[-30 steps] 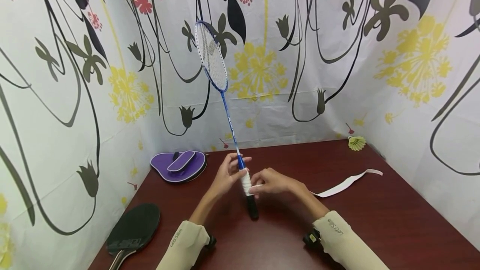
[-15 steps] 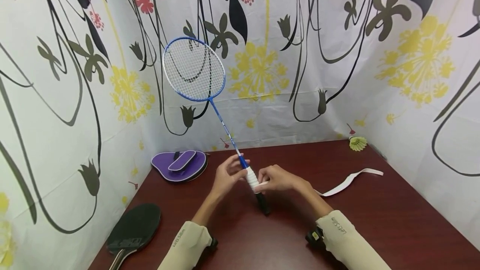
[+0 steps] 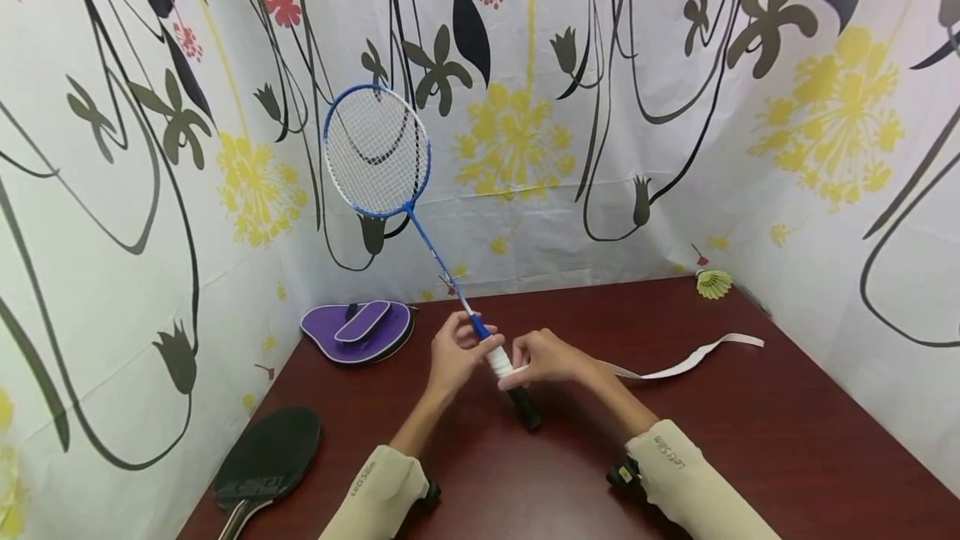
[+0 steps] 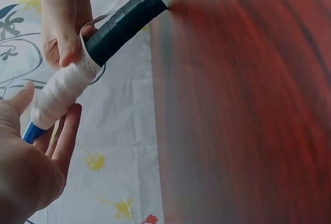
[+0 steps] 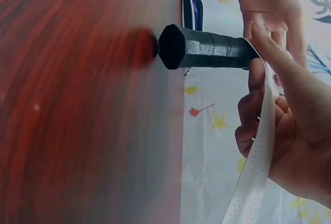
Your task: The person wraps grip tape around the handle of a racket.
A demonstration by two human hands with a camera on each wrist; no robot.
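A blue and white badminton racket (image 3: 435, 252) leans up to the left in the head view, strings facing me. My left hand (image 3: 454, 361) grips it at the blue cone above the handle, thumb and fingers on either side. White perforated grip tape (image 4: 62, 90) is wound around the upper handle, while the lower part (image 4: 126, 25) shows bare black. With thumb and fingers, my right hand (image 3: 553, 359) pinches the tape at the lowest wrap. From there the loose tape strip (image 5: 258, 167) hangs past the right palm in the right wrist view and trails over the table.
On the dark red table (image 3: 480, 473), a purple paddle case (image 3: 322, 327) lies at the back left and a black table tennis paddle (image 3: 270, 452) at the front left. A yellow shuttlecock (image 3: 712, 283) sits in the back right corner. Floral sheeting (image 3: 637, 132) walls the table's back and sides.
The racket has turned about its handle from nearly edge-on to face-on, its head swinging left and lower. The loose tape has shifted slightly left. Both hands stay at the handle.
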